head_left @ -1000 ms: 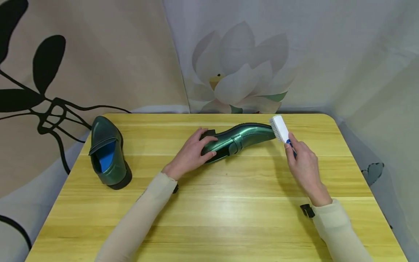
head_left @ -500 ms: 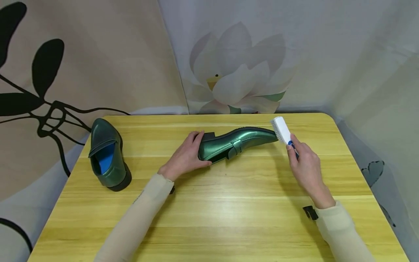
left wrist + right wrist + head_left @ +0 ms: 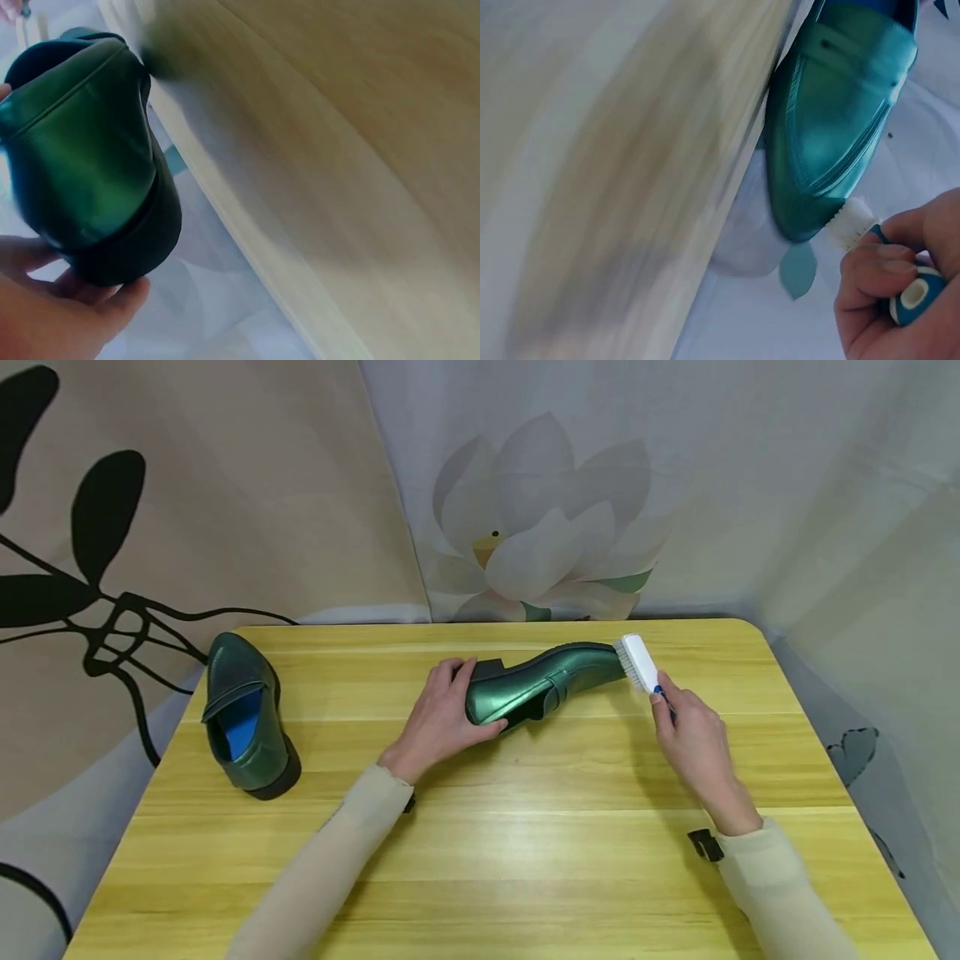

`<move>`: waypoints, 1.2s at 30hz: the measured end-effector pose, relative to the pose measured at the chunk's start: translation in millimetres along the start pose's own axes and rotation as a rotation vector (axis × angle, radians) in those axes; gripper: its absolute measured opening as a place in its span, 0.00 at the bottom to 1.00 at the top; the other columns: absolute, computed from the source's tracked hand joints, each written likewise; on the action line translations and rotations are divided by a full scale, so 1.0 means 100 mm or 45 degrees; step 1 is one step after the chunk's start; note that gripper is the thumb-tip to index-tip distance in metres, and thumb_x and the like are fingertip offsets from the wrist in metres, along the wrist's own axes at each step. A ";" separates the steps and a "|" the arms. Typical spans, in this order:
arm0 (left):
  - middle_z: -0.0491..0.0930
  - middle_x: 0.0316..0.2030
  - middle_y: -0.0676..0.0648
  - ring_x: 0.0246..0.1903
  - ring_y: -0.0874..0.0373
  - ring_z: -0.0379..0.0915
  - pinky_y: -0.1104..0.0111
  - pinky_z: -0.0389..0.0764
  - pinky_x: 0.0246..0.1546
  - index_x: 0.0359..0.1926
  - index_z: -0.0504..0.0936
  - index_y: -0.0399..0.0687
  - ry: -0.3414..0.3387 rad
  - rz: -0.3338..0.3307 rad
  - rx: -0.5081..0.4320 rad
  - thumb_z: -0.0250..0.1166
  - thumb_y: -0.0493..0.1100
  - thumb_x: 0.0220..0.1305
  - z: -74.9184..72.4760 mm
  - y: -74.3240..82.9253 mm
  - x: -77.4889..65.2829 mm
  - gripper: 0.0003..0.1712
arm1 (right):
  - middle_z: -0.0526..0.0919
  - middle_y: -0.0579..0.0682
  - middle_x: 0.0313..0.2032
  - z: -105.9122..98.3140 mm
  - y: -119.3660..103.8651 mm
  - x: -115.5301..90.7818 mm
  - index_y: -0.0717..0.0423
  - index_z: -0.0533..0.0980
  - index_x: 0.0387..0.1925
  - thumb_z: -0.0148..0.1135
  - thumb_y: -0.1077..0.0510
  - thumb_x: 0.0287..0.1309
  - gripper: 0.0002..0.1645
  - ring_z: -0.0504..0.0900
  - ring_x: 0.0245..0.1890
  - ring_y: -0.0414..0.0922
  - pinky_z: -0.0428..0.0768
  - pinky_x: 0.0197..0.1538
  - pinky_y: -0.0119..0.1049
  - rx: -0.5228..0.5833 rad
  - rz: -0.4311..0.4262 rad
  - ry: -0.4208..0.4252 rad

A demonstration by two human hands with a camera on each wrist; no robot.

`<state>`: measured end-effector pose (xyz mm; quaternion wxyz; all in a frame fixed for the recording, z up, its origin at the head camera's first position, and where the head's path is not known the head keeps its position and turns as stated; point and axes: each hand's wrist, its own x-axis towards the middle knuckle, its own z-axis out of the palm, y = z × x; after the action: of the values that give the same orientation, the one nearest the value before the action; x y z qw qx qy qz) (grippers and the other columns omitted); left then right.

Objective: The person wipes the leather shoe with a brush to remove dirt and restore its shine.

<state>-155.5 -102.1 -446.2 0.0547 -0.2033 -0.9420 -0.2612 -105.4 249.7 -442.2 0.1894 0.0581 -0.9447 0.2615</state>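
A shiny green loafer lies tipped on its side, its sole turned to the far edge and its toe to the right. My left hand grips it round the heel; in the left wrist view the fingers curl under the dark heel block. My right hand holds a white brush by its blue-and-white handle. The bristles meet the toe in the head view, and in the right wrist view the brush head sits right at the toe tip. The palm hides most of the handle.
The matching green loafer, with a blue insole, stands upright at the left of the wooden table. Behind the far edge hangs a pale curtain with a flower print. A dark plant print shows at the left.
Since half a second ago my left hand and the loafer have shifted slightly right, and the shoe is turned a little. The brush has moved slightly left and down, staying at the toe.
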 end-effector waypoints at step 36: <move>0.66 0.65 0.35 0.60 0.41 0.65 0.51 0.71 0.61 0.75 0.66 0.36 0.076 0.041 0.024 0.76 0.69 0.51 0.02 0.07 0.01 0.61 | 0.82 0.59 0.33 0.11 -0.21 0.08 0.60 0.75 0.69 0.60 0.58 0.74 0.25 0.69 0.18 0.48 0.64 0.17 0.39 -0.097 -0.186 -0.017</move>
<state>-153.0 -95.0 -444.4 0.0889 -0.2101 -0.9390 -0.2573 -112.4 226.0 -437.9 0.2036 0.1214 -0.9485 0.2103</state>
